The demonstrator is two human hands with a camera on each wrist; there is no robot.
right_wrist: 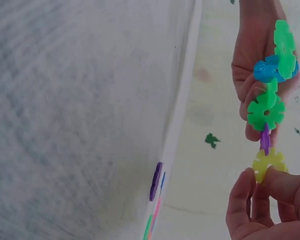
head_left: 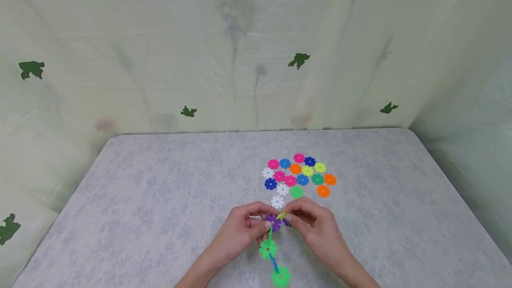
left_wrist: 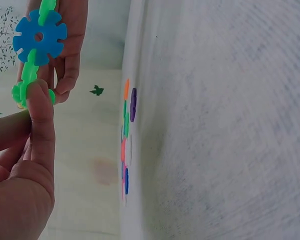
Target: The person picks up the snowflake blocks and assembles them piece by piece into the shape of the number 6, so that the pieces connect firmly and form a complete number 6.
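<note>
My left hand (head_left: 245, 227) grips a chain of notched plastic discs, its thumb and fingertips near the purple disc (head_left: 274, 223). A yellow disc (right_wrist: 270, 161) is pinched between the thumb and fingers of my right hand (head_left: 316, 223), and its edge meets the purple one. From there the chain hangs toward me: two green discs joined crosswise, a blue disc (left_wrist: 51, 36), then a green disc (head_left: 282, 277) at the end. In the left wrist view my left hand (left_wrist: 27, 160) partly hides the purple and yellow discs.
Loose notched discs in pink, blue, white, orange, yellow and green lie grouped on the grey table (head_left: 160, 199) beyond my hands. A loose purple disc (right_wrist: 155, 181) lies nearest, partly behind my right hand in the head view. A pale patterned curtain (head_left: 160, 57) hangs behind.
</note>
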